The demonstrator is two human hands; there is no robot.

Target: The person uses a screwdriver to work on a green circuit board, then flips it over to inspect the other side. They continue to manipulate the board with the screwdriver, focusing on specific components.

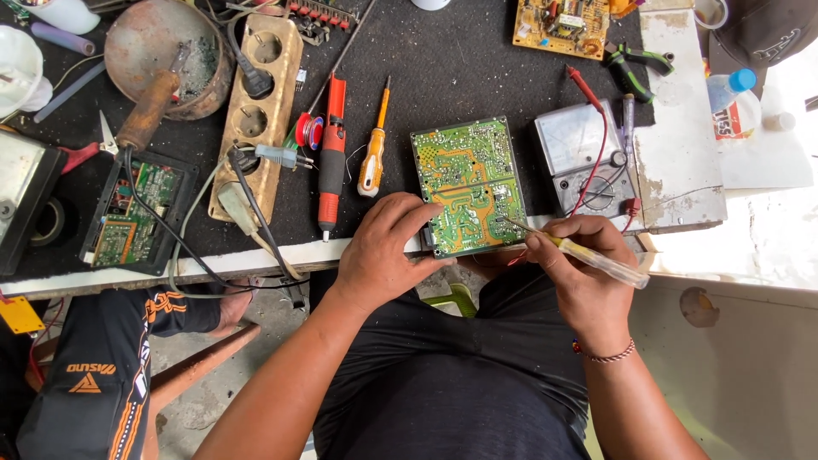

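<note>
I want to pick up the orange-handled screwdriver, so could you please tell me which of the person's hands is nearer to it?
Left. The left hand lies just below the orange-handled screwdriver, steadying the green circuit board. The right hand is beyond the board, holding a clear-handled screwdriver.

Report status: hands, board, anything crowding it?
Left hand steadies green board at its near-left edge. Right hand holds clear-handled screwdriver, tip on board. Meter close beside the board, red lead draped over it.
</note>
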